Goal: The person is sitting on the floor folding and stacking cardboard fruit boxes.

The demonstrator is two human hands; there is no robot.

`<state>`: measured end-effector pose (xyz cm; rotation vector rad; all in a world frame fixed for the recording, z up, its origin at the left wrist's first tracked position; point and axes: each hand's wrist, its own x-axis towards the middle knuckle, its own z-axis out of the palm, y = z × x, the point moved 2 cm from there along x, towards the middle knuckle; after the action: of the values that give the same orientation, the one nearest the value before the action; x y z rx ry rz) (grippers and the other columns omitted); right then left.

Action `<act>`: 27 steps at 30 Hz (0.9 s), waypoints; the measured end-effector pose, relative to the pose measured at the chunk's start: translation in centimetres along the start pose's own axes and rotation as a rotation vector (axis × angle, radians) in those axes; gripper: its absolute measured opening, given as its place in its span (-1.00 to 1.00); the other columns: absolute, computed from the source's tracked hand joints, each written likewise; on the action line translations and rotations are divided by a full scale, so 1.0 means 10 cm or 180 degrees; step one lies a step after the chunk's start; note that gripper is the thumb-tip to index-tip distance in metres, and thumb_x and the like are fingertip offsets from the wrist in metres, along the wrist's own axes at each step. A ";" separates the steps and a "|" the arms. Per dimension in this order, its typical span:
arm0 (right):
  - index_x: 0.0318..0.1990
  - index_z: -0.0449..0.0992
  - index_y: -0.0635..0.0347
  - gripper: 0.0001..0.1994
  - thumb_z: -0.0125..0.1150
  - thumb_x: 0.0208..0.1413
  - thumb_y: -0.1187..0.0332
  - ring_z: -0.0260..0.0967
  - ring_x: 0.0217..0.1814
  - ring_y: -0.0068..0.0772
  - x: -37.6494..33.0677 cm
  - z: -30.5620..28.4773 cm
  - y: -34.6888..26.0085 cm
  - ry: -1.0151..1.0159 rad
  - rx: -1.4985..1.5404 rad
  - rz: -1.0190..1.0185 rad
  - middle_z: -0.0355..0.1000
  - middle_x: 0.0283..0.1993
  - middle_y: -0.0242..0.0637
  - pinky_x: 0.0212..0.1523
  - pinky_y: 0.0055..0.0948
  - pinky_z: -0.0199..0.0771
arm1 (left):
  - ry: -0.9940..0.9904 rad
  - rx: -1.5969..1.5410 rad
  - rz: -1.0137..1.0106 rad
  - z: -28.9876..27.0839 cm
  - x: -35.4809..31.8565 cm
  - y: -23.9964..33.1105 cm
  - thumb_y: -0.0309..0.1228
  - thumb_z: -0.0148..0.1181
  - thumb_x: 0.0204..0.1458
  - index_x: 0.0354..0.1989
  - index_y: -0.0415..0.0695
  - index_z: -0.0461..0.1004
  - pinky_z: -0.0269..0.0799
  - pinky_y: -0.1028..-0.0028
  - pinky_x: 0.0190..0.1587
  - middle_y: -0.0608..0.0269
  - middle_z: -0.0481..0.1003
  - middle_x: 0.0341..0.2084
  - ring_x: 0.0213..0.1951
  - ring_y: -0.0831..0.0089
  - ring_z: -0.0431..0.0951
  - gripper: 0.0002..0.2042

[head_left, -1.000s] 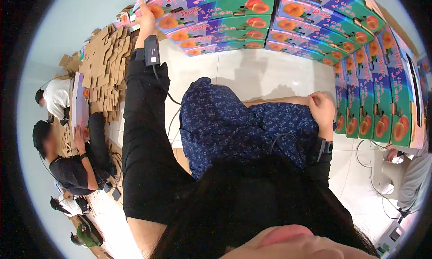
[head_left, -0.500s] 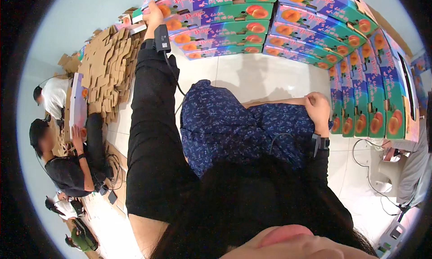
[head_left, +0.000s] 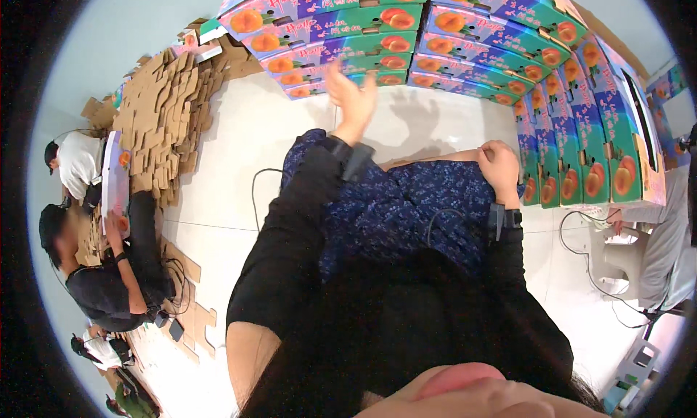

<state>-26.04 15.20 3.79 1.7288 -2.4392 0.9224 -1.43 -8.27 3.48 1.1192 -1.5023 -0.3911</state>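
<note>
My left hand (head_left: 352,99) hangs in the air above the floor, with its fingers apart and nothing in them. It is slightly smeared by motion and stands in front of a stack of printed fruit cartons (head_left: 341,27), apart from them. My right hand (head_left: 499,167) rests at the edge of my dark blue patterned skirt (head_left: 435,193), by my knee, with its fingers loosely curled in and no object showing in them. Just right of it is a row of cartons standing on end (head_left: 584,157). Another carton stack (head_left: 483,44) rises ahead of it.
Flattened brown cardboard (head_left: 156,113) lies in a heap at the left. Beyond it, a person in black (head_left: 109,287) touches a long carton (head_left: 115,175); others sit nearby. A light stool (head_left: 624,262) and a person's grey-clothed leg (head_left: 664,244) are at the right, near cables.
My left hand has come away from the top left corner of the carton stack and moved back and right, toward my lap. My right hand stays at my knee. The whole view has shifted slightly.
</note>
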 end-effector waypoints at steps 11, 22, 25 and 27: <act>-0.41 0.54 0.21 -0.82 0.19 -0.06 0.28 0.42 -0.22 -0.01 -0.04 -0.01 0.00 0.0027 -0.0014 0.0114 0.48 -0.32 -0.12 -0.20 -0.22 0.42 | -0.4983 0.1952 0.0588 0.18 -0.95 -0.39 -0.12 0.15 -0.14 -0.26 -0.21 0.59 0.45 0.21 -0.14 -0.09 0.56 -0.28 -0.23 0.01 0.57 -0.59; -0.39 0.55 0.18 -0.78 0.20 -0.03 0.21 0.43 -0.26 0.01 0.01 0.02 0.00 -0.0161 -0.0161 0.0200 0.48 -0.33 -0.10 -0.23 -0.24 0.43 | -0.4860 0.1691 0.0609 0.18 -1.02 -0.16 -0.18 0.17 -0.12 -0.27 -0.21 0.58 0.47 0.20 -0.18 0.01 0.58 -0.33 -0.26 0.06 0.58 -0.64; -0.37 0.57 0.17 -0.78 0.22 -0.02 0.21 0.46 -0.29 -0.05 0.03 0.00 -0.06 -0.0211 -0.0126 0.0299 0.49 -0.35 -0.11 -0.26 -0.27 0.44 | -0.5018 0.1675 0.0429 0.16 -0.96 -0.08 -0.18 0.20 -0.14 -0.27 -0.20 0.59 0.47 0.22 -0.19 0.03 0.58 -0.32 -0.26 0.08 0.58 -0.65; -0.36 0.57 0.16 -0.78 0.23 -0.02 0.21 0.47 -0.31 -0.08 0.04 0.02 -0.05 -0.0303 -0.0127 0.0429 0.49 -0.36 -0.13 -0.27 -0.29 0.44 | -0.4937 0.1670 0.0538 0.21 -1.00 -0.15 -0.17 0.20 -0.14 -0.27 -0.19 0.59 0.47 0.21 -0.18 0.04 0.58 -0.32 -0.25 0.09 0.58 -0.64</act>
<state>-25.70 14.65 3.93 1.6501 -2.6433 0.8134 -3.92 -1.69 -4.02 1.0309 -3.1681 -0.8730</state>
